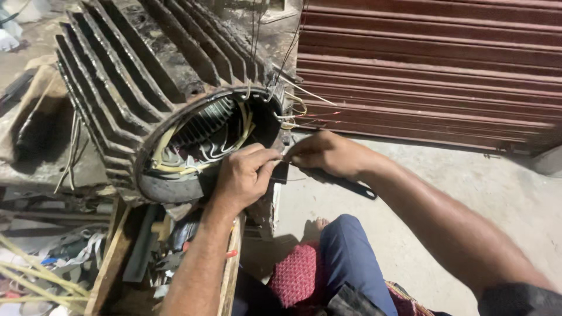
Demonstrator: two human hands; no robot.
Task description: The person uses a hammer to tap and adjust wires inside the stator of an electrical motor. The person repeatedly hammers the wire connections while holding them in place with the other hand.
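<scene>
Thin wire lead at the black finned cast-iron motor housing: left hand and right hand both pinching it; pale sleeved windings already seated, loose leads still dangling.

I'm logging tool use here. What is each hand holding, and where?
Both hands, left and right, pinch a thin wire between them; the right also grips a black tool, its handle sticking out below.

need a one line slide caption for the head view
Two bare hands, left and right, pinch a thin wire beside the open end of a finned motor housing with exposed windings.
</scene>
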